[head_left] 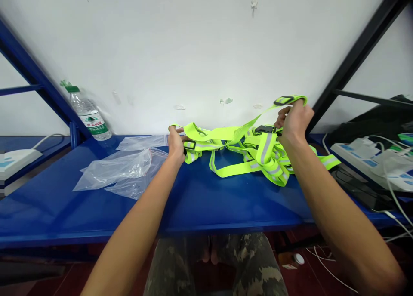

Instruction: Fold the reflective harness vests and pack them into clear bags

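A tangle of neon yellow reflective straps with grey stripes and black buckles lies on the right half of the blue table. My left hand is closed on one end of the straps, beside a black slider. Raised a little above the pile, my right hand grips another length, with a black adjuster hanging next to its fingers. A strap runs stretched between both hands. Just under my right hand sits a black buckle.
Clear plastic bags lie left of my left hand on the blue table. A water bottle leans near the wall at the back left. White power strips and cables lie at the right, beyond a black frame post.
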